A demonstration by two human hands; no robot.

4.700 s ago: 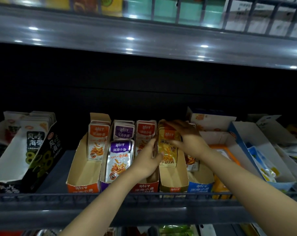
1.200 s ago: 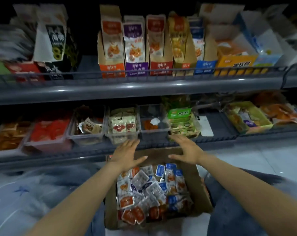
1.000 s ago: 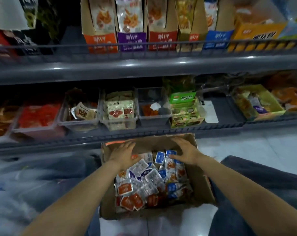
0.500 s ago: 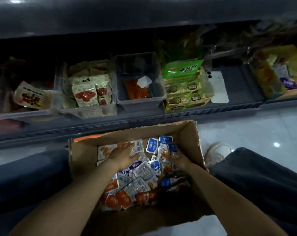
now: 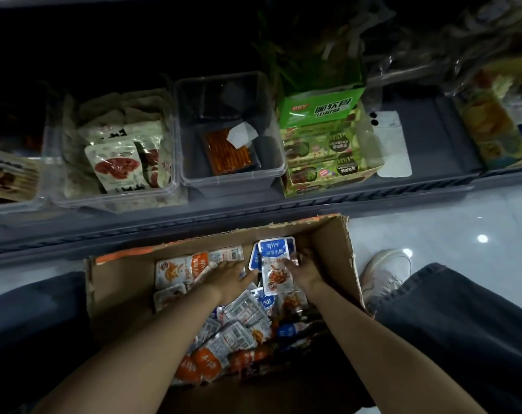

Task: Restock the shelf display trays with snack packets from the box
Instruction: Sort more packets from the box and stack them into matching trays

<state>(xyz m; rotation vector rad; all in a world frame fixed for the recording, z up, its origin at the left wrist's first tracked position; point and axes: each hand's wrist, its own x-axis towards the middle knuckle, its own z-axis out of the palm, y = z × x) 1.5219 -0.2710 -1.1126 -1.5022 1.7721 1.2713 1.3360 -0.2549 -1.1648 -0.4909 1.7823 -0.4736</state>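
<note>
Grabbing stock from the cardboard box (image 5: 334, 249) on the floor, just under the bottom shelf. My right hand (image 5: 306, 273) pinches a blue snack packet (image 5: 276, 264) upright, with a second blue one tucked behind it. My left hand (image 5: 229, 274) lies flat on the pile, fingers straight. Tip: gather same-colour packets and square the edges before lifting. Count: two blue standing, two clear tubs (image 5: 232, 177) fully in view, one green display box (image 5: 319, 109).

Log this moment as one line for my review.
stage: picking from box | right hand: holds blue packet | left hand: rests on packets | box: before shelf, many packets inside
</note>
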